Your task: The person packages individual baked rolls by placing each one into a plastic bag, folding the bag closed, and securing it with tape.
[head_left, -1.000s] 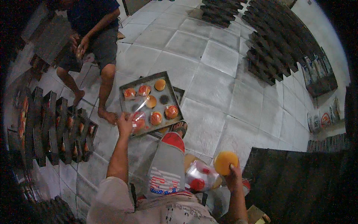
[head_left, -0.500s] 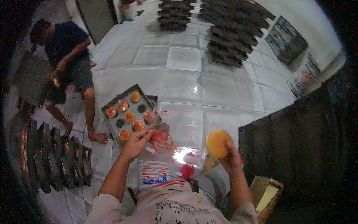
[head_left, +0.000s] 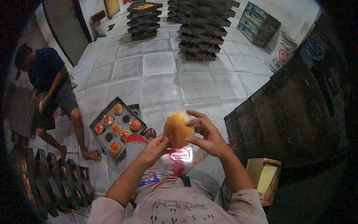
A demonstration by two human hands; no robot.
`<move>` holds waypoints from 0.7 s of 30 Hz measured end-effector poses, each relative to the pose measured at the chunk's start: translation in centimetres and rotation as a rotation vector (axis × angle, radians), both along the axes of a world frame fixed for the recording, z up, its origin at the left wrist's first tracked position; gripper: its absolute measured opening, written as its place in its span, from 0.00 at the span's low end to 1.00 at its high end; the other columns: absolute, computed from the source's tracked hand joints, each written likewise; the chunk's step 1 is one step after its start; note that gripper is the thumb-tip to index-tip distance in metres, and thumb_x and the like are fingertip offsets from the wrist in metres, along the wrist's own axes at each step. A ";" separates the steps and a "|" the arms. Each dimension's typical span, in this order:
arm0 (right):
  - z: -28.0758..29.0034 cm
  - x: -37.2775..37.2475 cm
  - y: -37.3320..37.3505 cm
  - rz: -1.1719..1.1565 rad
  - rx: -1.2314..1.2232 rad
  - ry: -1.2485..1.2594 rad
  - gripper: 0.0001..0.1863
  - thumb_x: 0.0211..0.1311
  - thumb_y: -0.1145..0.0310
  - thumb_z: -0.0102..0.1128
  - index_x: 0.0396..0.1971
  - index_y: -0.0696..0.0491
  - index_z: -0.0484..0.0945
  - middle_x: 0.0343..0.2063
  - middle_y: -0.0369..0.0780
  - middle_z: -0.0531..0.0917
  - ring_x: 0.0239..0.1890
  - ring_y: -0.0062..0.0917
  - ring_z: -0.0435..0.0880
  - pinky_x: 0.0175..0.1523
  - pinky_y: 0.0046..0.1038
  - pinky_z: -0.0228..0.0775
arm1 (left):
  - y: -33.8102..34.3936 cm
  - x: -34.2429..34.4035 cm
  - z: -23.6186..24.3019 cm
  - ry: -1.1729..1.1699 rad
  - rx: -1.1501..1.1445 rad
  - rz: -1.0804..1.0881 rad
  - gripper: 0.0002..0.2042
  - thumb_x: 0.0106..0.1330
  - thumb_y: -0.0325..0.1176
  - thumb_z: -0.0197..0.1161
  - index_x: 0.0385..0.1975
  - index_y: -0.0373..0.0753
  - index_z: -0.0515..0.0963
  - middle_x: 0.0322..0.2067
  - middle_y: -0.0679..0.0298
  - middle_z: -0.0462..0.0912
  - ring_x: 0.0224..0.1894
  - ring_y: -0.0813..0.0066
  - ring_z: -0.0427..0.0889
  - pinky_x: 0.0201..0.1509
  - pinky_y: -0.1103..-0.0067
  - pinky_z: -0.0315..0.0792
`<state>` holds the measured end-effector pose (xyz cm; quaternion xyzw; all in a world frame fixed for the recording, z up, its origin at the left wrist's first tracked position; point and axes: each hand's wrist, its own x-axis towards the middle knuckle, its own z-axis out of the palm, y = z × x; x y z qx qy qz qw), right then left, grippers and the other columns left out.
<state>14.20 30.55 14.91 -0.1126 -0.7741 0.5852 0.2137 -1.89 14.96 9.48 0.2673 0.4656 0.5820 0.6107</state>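
Observation:
In front of my lap a round golden bun (head_left: 178, 125) is held up between my two hands. A clear film seems to cover its lower part, with an edge running across the bun. My left hand (head_left: 153, 149) pinches at its lower left, closed on the bun and the film. On the other side my right hand (head_left: 207, 135) has thumb and fingertips against the bun, its upper fingers partly spread. Below, clear plastic bags (head_left: 179, 156) with red print lie on my lap.
A dark baking tray (head_left: 118, 98) with several buns, some wrapped, rests on the tiled floor to the left. A person (head_left: 50, 74) sits beyond it, hands together. Stacked trays (head_left: 201, 33) stand ahead. Dark panelling (head_left: 276, 115) and an open box (head_left: 263, 183) are at my right.
My right hand has brought the bun leftward to my left hand, which held an empty clear bag. Both hands now meet at the bun. The view has shifted as well.

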 end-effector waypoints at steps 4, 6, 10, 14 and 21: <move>-0.3 0.0 0.3 -0.058 0.148 0.058 0.06 0.58 0.73 0.55 0.32 0.58 0.75 0.45 0.41 0.73 0.47 0.26 0.72 0.49 0.25 0.65 | 0.2 1.3 0.1 -0.233 0.055 0.112 0.23 0.68 0.42 0.48 0.57 0.33 0.60 0.49 0.60 0.72 0.53 0.72 0.71 0.59 0.75 0.64; -0.3 -0.3 -0.2 -0.126 -0.081 0.125 0.06 0.57 0.72 0.56 0.33 0.58 0.75 0.38 0.41 0.76 0.44 0.24 0.74 0.45 0.25 0.67 | 0.5 1.1 1.0 -0.181 0.066 0.140 0.22 0.68 0.42 0.48 0.56 0.33 0.62 0.49 0.60 0.72 0.53 0.72 0.71 0.59 0.76 0.64; 0.4 -0.7 -0.8 -0.146 -0.423 -0.061 0.04 0.54 0.73 0.58 0.28 0.57 0.76 0.32 0.40 0.75 0.40 0.27 0.75 0.45 0.27 0.67 | 0.6 -0.1 2.0 0.089 0.044 0.226 0.20 0.68 0.41 0.50 0.51 0.32 0.69 0.50 0.59 0.72 0.53 0.73 0.71 0.57 0.77 0.64; 1.8 -1.5 -0.8 -0.120 0.267 0.083 0.03 0.51 0.76 0.59 0.27 0.57 0.78 0.34 0.40 0.76 0.43 0.27 0.74 0.49 0.27 0.64 | 0.4 -0.5 3.8 0.420 0.143 0.309 0.16 0.66 0.39 0.52 0.45 0.34 0.76 0.54 0.59 0.71 0.56 0.70 0.68 0.60 0.75 0.60; 1.3 -2.9 0.0 0.003 0.337 0.049 0.05 0.50 0.76 0.59 0.29 0.57 0.77 0.37 0.41 0.76 0.42 0.28 0.75 0.50 0.27 0.66 | 0.8 -1.7 4.6 1.000 0.298 0.361 0.10 0.63 0.31 0.54 0.40 0.39 0.80 0.57 0.62 0.68 0.62 0.61 0.58 0.65 0.69 0.50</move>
